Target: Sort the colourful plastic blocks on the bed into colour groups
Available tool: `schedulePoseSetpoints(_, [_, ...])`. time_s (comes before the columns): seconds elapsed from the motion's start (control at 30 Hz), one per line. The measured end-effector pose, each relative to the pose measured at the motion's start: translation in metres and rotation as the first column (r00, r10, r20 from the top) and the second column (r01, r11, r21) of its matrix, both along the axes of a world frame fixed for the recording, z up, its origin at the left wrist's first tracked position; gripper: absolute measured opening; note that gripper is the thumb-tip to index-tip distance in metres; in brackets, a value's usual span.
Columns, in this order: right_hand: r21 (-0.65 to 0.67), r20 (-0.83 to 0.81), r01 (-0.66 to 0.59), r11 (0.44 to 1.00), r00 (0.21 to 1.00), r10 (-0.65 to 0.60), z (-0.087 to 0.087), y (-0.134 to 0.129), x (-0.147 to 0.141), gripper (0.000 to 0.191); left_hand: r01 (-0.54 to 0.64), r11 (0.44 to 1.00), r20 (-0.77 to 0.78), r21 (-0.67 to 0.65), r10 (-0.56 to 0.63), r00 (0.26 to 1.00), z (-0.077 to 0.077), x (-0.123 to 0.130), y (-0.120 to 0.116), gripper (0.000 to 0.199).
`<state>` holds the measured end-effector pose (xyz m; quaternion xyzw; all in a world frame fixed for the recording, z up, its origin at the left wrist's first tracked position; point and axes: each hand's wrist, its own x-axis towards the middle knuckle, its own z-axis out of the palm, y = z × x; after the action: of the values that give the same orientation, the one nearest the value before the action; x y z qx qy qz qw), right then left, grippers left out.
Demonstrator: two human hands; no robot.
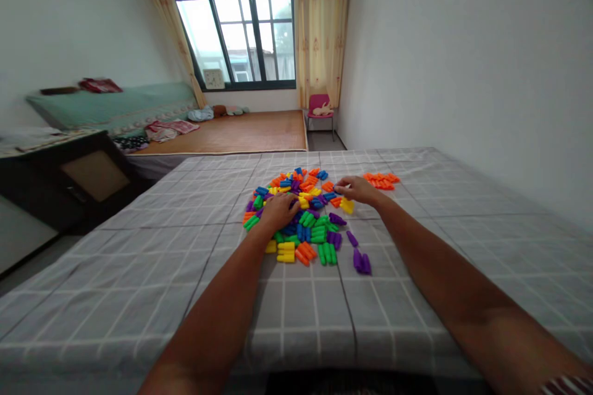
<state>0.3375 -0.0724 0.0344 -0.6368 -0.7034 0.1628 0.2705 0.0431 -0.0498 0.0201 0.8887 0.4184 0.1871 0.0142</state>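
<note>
A mixed heap of small plastic toy pieces (319, 231) in orange, yellow, green, blue and purple lies on the checked cloth. Each piece looks like short rounded tubes joined side by side. My left hand (278, 210) rests on the left part of the heap, thumb apart from the fingers, covering some pieces. At the heap's right edge, my right hand (359, 190) has its fingertips pinched together; a dark blue bit shows at the tips, too small to make out. Close to it lie an orange piece (327, 186) and a yellow piece (347, 205). Beyond that hand sits a separate group of orange pieces (382, 181).
The grey checked cloth (162, 259) covers the table to its front edge. Purple pieces (362, 261) lie apart at the near right. Farther off are a bed with a brown mat (259, 129), a pink chair (319, 105), a dark cabinet (88, 173) and a white wall (463, 62).
</note>
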Motion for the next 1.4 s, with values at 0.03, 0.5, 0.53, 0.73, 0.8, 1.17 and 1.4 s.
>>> schedulePoseSetpoints(0.03, [-0.003,-0.096,-0.011,1.0,0.995,0.011,-0.001,0.0,0.001,0.023,-0.001,1.0,-0.002,-0.005,0.001,1.0,0.001,-0.001,0.001,0.028])
schedulePoseSetpoints(0.5, [0.214,0.102,-0.336,0.917,0.942,0.321,-0.024,0.0,-0.042,0.023,0.008,1.0,0.022,0.021,-0.008,1.0,-0.001,0.002,0.003,0.032])
schedulePoseSetpoints(0.53, [0.199,0.111,-0.351,0.915,0.936,0.335,-0.025,0.0,-0.046,0.024,0.032,0.999,-0.001,0.005,-0.032,0.999,-0.002,0.005,0.0,0.032])
schedulePoseSetpoints(0.73, [0.191,0.015,-0.255,0.948,0.966,0.257,-0.019,-0.009,-0.052,0.024,0.05,0.995,0.111,-0.082,-0.041,0.993,-0.001,0.007,-0.003,0.033])
schedulePoseSetpoints(0.8, [0.214,-0.068,-0.231,0.949,0.966,0.25,-0.014,-0.013,-0.055,0.025,0.103,0.989,0.231,-0.105,-0.076,0.97,0.001,0.007,-0.003,0.031])
schedulePoseSetpoints(1.17, [0.205,-0.277,-0.234,0.95,0.917,0.286,0.004,-0.009,-0.035,0.023,0.351,0.917,0.648,-0.19,-0.152,0.747,0.004,0.022,-0.011,0.043])
schedulePoseSetpoints(1.4, [-0.214,-0.327,0.185,0.959,0.912,-0.249,0.032,-0.03,0.119,0.027,0.317,0.929,0.586,-0.192,-0.151,0.796,0.003,0.018,-0.004,0.03])
